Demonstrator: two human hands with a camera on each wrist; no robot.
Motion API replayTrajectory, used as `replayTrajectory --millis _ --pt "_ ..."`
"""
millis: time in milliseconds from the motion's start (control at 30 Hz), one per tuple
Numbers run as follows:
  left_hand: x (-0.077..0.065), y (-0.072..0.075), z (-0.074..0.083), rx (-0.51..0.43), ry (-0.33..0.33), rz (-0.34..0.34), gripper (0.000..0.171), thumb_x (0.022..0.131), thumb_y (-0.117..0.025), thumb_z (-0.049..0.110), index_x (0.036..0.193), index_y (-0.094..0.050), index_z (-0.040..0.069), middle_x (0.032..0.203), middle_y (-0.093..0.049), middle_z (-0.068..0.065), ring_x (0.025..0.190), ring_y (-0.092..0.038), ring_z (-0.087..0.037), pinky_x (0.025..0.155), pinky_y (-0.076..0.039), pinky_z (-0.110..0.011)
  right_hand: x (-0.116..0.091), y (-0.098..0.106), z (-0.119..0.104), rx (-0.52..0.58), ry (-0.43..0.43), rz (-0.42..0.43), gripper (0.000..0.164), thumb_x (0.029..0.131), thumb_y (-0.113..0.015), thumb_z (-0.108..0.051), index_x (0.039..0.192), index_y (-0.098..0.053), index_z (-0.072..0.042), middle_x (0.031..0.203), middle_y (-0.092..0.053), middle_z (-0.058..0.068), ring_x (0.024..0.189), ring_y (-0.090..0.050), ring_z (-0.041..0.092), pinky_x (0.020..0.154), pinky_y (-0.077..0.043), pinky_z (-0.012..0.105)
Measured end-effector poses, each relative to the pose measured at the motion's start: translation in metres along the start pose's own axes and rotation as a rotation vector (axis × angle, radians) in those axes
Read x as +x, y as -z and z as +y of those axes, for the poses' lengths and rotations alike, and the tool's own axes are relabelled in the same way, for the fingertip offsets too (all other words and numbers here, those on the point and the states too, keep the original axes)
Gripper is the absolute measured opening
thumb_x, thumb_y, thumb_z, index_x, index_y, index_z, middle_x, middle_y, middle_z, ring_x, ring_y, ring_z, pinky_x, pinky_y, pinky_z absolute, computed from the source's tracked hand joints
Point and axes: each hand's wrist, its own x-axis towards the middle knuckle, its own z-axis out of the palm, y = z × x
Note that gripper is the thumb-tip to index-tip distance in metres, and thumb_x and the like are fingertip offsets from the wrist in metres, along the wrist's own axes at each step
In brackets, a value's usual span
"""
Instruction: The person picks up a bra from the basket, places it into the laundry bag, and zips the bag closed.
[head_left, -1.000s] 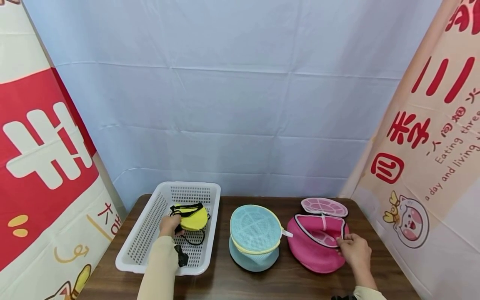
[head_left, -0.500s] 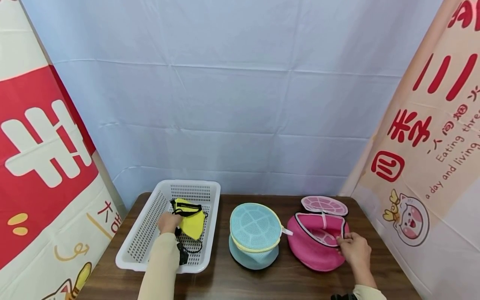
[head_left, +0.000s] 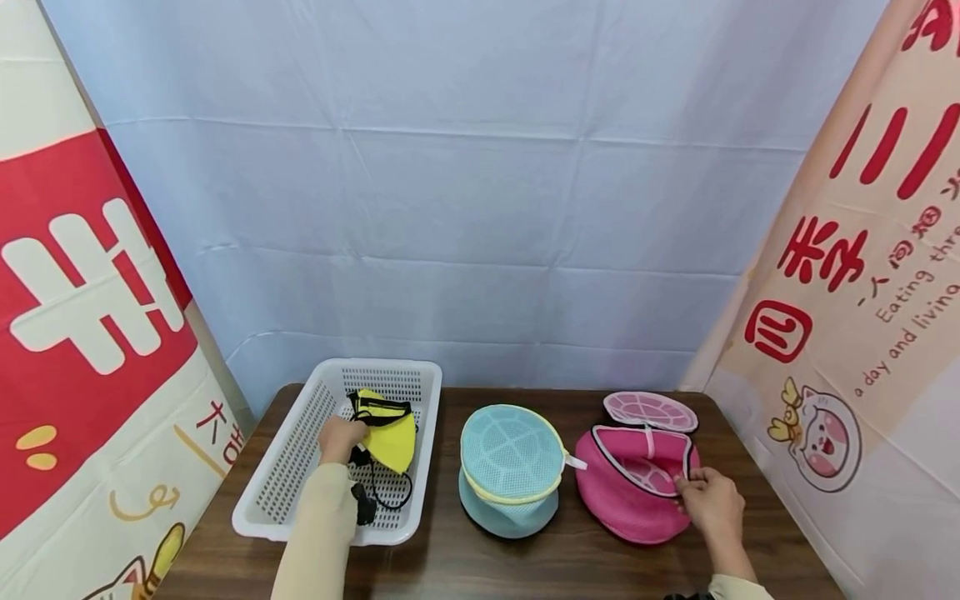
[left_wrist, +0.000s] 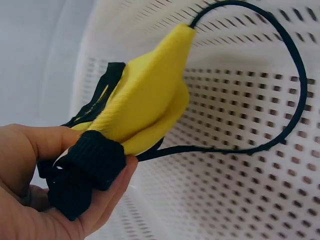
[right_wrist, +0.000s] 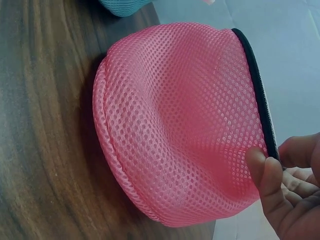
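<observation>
Yellow cloth piece [head_left: 393, 443]: we are gripping its bunched black part [left_wrist: 100, 154] in our left hand [head_left: 341, 437]; its yellow part [left_wrist: 145, 100] is jutting beyond the fingertips [left_wrist: 131, 163], over the white basket [head_left: 281, 479]. Pink mesh bag [right_wrist: 165, 130]: we are pinching its rim [right_wrist: 256, 87] in our right hand [head_left: 712, 502]; its body is resting on the table [right_wrist: 40, 125].

Between basket [head_left: 285, 473] and pink bag [head_left: 621, 507] stands the blue bag [head_left: 512, 467]; room above it, seemingly

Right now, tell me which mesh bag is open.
The pink bag: its lid is folded back, and the right hand pinches its rim; the blue bag is covered on top.
</observation>
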Motion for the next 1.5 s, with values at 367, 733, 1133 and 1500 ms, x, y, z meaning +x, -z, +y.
replayTrajectory --millis 367,733,1133,1500 --pt "-0.008 0.011 0.023 0.071 -0.059 -0.04 0.012 0.075 -0.058 0.006 0.074 -0.049 -0.001 0.065 -0.042 -0.012 0.054 -0.038 -0.021 0.047 -0.035 -0.032 -0.002 -0.004 -0.002 0.01 0.014 -0.005 0.023 0.086 -0.06 -0.009 0.098 -0.057 0.01 0.068 -0.067 0.007 0.051 -0.061 0.013 0.063 -0.039 0.034" --pt "-0.019 0.015 0.035 0.103 -0.14 -0.037 0.02 0.08 -0.059 0.013 0.075 -0.043 0.003 0.068 -0.039 -0.01 0.057 -0.035 -0.021 0.05 -0.032 -0.033 -0.003 -0.003 0.0 0.002 0.015 -0.026 0.025 0.086 -0.061 -0.01 0.1 -0.057 0.01 0.068 -0.067 0.007 0.052 -0.062 0.013 0.067 -0.038 0.039" --pt "-0.03 0.017 0.043 0.072 -0.253 0.053 0.022 0.081 -0.061 0.015 0.073 -0.044 0.005 0.069 -0.046 -0.009 0.062 -0.045 -0.023 0.052 -0.038 -0.033 -0.001 -0.007 0.002 0.013 0.028 -0.009 0.025 0.086 -0.061 -0.009 0.101 -0.058 0.01 0.067 -0.067 0.006 0.052 -0.062 0.014 0.065 -0.039 0.035" --pt "-0.053 0.022 0.069 0.007 -0.333 0.144 0.023 0.08 -0.063 0.01 0.073 -0.041 0.007 0.068 -0.041 -0.007 0.062 -0.041 -0.023 0.054 -0.034 -0.034 -0.003 -0.006 -0.001 0.025 0.029 -0.006 0.023 0.085 -0.061 -0.007 0.099 -0.058 0.01 0.069 -0.067 0.009 0.052 -0.062 0.015 0.058 -0.04 0.027"
